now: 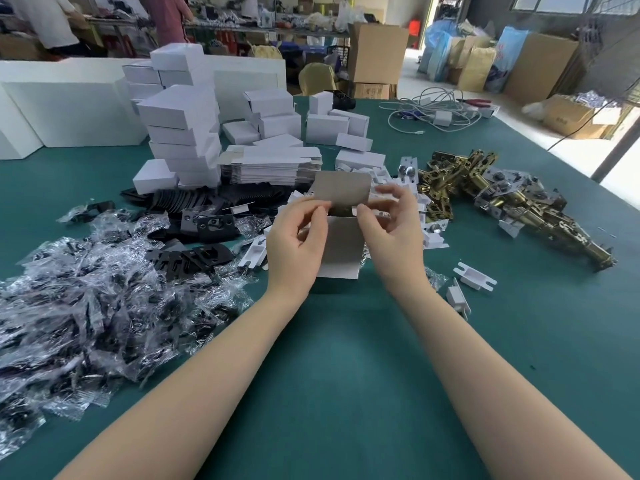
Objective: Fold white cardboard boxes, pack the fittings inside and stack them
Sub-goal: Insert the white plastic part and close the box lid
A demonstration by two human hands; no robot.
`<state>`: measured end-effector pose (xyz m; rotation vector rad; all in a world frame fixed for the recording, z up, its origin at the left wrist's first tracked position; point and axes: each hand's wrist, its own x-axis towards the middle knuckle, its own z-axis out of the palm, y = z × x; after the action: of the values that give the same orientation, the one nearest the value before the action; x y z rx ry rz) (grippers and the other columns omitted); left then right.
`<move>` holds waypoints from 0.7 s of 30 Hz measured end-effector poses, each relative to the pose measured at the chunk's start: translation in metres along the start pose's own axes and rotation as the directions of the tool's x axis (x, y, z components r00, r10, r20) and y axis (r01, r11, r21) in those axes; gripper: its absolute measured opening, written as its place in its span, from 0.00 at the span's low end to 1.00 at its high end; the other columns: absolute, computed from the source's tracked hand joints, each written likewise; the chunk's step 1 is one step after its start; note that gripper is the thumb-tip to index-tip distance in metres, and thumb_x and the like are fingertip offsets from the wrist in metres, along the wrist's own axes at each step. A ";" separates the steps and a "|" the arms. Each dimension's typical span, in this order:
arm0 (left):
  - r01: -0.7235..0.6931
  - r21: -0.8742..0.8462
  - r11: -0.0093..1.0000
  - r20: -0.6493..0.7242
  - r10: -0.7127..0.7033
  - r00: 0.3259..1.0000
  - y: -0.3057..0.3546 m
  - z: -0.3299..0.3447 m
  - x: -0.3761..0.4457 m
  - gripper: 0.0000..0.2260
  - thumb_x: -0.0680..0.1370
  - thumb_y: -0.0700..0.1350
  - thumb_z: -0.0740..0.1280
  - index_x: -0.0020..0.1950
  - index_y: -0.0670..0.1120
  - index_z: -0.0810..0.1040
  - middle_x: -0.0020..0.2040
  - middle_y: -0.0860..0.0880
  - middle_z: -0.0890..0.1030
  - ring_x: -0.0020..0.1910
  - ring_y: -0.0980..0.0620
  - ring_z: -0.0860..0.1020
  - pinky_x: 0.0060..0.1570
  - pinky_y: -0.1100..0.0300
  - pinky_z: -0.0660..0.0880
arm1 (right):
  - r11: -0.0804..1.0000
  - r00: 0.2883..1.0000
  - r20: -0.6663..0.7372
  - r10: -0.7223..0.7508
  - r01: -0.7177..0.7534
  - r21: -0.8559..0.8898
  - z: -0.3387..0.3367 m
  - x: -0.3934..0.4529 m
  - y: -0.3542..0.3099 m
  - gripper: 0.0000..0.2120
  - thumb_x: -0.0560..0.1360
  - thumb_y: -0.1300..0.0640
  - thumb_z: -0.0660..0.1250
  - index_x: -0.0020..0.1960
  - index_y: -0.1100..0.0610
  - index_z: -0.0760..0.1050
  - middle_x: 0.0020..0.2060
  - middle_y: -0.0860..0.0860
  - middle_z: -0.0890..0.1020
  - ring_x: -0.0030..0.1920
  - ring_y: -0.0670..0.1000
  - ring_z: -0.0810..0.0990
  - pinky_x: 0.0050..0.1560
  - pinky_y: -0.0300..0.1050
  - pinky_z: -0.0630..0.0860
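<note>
At a green felt-covered worktable (329,393), a person holds a small white cardboard box (341,247) upright near the middle of the table, its grey-lined top flap (343,190) standing open on the far side. The left hand (296,244) grips the box's left wall, fingers curled over the rim and thumb pressed at the top edge. The right hand (391,233) pinches the right side flap between thumb and forefinger, the remaining fingers loosely bent above it. What lies inside the box cannot be made out.

To the left spreads a wide heap of clear crinkled plastic bags (86,306) holding dark parts, with flat black metal plates (207,223) scattered just beyond it. Behind the box sits a pile of unfolded flat white box blanks (273,166), and further left a leaning tower of folded white boxes (183,136) rises — more closed boxes (329,128) are strewn toward the far edge. To the right lies a jumble of brass-coloured latch fittings (502,199), mixed with small white plastic pieces (474,275), two of which rest apart on the felt near the right forearm.

A tangle of pale cables (433,112) sits at the table's far right. Brown cardboard cartons (377,53) stand on the floor beyond, and two people (166,15) work at a cluttered bench in the far left background.
</note>
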<state>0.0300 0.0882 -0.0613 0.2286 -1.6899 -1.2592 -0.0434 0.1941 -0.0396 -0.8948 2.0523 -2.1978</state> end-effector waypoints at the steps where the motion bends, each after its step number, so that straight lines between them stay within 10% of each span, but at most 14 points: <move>1: 0.022 -0.051 0.998 -0.006 -0.022 1.000 0.001 0.001 -0.001 0.07 0.79 0.43 0.64 0.53 0.54 0.78 0.49 0.63 0.80 0.50 0.62 0.79 0.49 0.72 0.72 | 0.999 1.000 0.019 0.013 -0.013 0.031 0.000 0.002 -0.001 0.17 0.78 0.61 0.66 0.56 0.40 0.70 0.49 0.46 0.80 0.42 0.41 0.79 0.42 0.32 0.73; 6: 0.016 -0.051 0.999 0.075 -0.012 0.997 0.001 -0.005 0.005 0.17 0.80 0.41 0.63 0.66 0.58 0.71 0.56 0.56 0.78 0.52 0.62 0.78 0.48 0.71 0.72 | 0.995 0.995 0.038 -0.095 0.097 -0.039 0.002 0.000 0.003 0.16 0.79 0.63 0.63 0.56 0.42 0.72 0.51 0.43 0.80 0.48 0.41 0.79 0.47 0.34 0.74; 13: -0.290 0.189 0.938 0.253 0.239 0.937 -0.015 -0.025 0.003 0.14 0.81 0.52 0.62 0.60 0.44 0.77 0.64 0.56 0.75 0.65 0.61 0.73 0.53 0.65 0.76 | 0.868 0.922 0.163 -0.352 0.387 -0.313 -0.013 -0.010 0.023 0.08 0.77 0.58 0.65 0.55 0.54 0.75 0.58 0.39 0.77 0.58 0.41 0.77 0.57 0.42 0.76; 21: -0.274 0.220 0.936 0.201 0.231 0.952 -0.014 -0.022 -0.003 0.09 0.81 0.43 0.64 0.59 0.42 0.78 0.64 0.54 0.77 0.63 0.59 0.77 0.59 0.63 0.74 | 0.809 0.887 0.162 -0.431 0.460 -0.366 -0.013 -0.016 0.025 0.13 0.79 0.51 0.62 0.57 0.58 0.76 0.62 0.42 0.76 0.63 0.47 0.77 0.57 0.51 0.79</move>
<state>0.0428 0.0702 -0.0749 0.0449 -1.9561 -0.8977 -0.0440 0.2083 -0.0685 -1.6227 2.5093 -1.8918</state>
